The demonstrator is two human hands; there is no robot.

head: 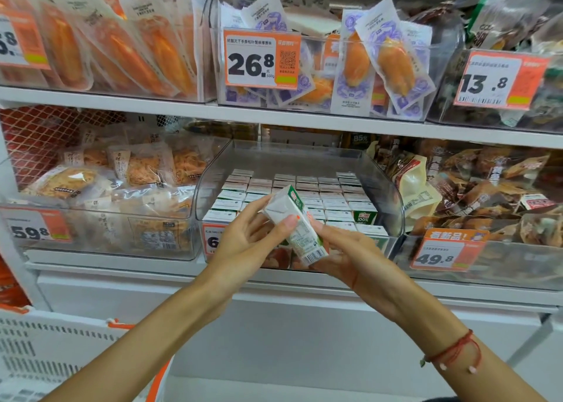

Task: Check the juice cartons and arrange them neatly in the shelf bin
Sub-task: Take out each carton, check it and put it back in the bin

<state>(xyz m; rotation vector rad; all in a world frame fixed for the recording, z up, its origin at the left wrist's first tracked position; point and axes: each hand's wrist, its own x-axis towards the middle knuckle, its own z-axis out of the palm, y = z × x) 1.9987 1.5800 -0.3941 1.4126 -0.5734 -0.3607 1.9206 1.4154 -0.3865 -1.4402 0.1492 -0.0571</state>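
You hold one juice carton [294,224] in both hands, out in front of the clear shelf bin [393,194]. Your left hand [243,243] grips the top end, with the thumb pressed on the white top and the fingers curled behind it. Your right hand [344,252] cups the bottom end from below and behind. The carton tilts, top end up toward your left fingers, and the barcode [313,255] sits down by your right palm.

Behind your grip, the other cartons [304,194] stand in tidy rows inside the bin, tops up. I think you are checking this one now.

Turn it slowly between your fingers so you see every side. Look at the corners and the top fold for dents or leaks. Find the printed date; I cannot read it from here. Do not squeeze hard, because a soft carton can bend or pop.

When it looks fine, stand it up straight, top up like the rest. I cannot tell for sure where the free spot is, since your hands hide the rows nearest to you. It may be right behind your left hand. Slide the carton in so it touches the ones beside it and faces the same way. Let go only when it stands by itself.
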